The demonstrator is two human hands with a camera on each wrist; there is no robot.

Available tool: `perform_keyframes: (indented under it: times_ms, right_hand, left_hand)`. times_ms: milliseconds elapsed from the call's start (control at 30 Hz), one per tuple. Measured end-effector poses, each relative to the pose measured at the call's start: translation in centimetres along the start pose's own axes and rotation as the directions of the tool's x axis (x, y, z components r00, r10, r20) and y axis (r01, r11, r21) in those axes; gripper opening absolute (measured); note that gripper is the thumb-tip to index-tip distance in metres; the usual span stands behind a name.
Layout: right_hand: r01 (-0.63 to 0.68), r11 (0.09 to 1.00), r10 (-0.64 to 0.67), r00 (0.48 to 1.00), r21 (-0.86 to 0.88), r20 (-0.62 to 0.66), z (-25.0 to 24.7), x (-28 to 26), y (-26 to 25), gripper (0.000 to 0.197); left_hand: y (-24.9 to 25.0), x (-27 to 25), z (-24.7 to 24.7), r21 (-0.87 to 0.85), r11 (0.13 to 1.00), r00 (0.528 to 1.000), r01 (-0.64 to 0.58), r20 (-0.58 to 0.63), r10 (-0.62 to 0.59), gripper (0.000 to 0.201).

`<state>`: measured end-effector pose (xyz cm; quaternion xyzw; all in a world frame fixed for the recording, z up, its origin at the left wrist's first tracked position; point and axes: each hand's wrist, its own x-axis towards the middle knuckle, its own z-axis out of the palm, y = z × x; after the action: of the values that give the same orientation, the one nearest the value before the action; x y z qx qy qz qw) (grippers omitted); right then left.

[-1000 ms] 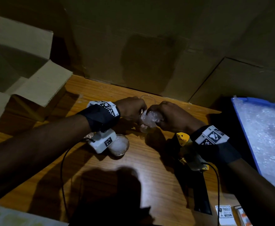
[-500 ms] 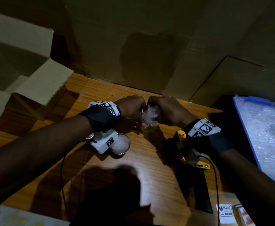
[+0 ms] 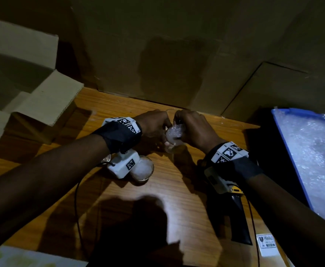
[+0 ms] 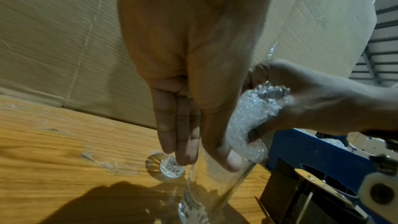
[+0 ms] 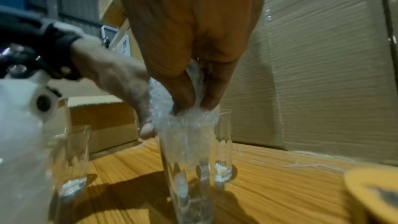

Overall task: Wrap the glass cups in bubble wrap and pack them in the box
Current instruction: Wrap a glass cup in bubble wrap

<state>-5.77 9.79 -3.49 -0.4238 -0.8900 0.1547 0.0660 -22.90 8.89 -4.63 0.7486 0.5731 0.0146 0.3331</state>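
Wrap [image 5: 183, 117] sits bunched at the mouth of the upright glass [image 5: 189, 168] on the surface; right hand [image 3: 193, 128] pinches it directly above, left hand [image 3: 154, 124] grips the rim.

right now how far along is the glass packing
Early on. One glass near the left wrist already has bubble wrap stuffed inside. In hand: the left hand steadies a tall glass by its rim while the right hand pushes a bubble wrap wad into its mouth. At least two more glasses stand unfilled, no glass looks wrapped outside, and the open cardboard box shows nothing inside.
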Motion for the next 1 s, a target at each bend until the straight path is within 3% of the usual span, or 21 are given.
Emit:
perform_keyframes:
  times_ms: [333, 533, 633, 800, 1000]
  right_hand:
    - [0.079, 0.981, -0.052, 0.987, 0.179, -0.149, -0.3, -2.3, 1.5, 0.038]
    - [-0.062, 0.912, 0.052, 0.998, 0.405, 0.035, -1.8, -3.6, 2.8, 0.046]
    - [-0.061, 0.931, 0.042, 0.997, 0.359, 0.061, -1.5, -3.9, 2.9, 0.052]
    - [-0.019, 0.961, 0.031, 0.999, 0.276, -0.041, -0.4, -3.1, 2.4, 0.052]
    - [-0.033, 0.988, 0.035, 0.999, 0.150, -0.005, 0.4, -2.0, 1.7, 0.058]
  left_hand:
    - [0.4, -0.7, -0.5, 0.032, 0.999, 0.999, -0.020, 0.039, 0.019, 0.018]
    - [0.3, -1.0, -0.2, 0.037, 0.999, 0.996, -0.015, 0.088, 0.012, 0.027]
    - [0.1, -1.0, 0.0, 0.034, 0.999, 0.997, -0.013, 0.083, 0.010, 0.034]
    - [-0.1, -0.9, 0.3, 0.026, 1.000, 0.999, -0.009, 0.047, 0.008, 0.028]
    - [0.0, -0.7, 0.0, 0.015, 1.000, 0.998, 0.009, 0.058, -0.009, 0.030]
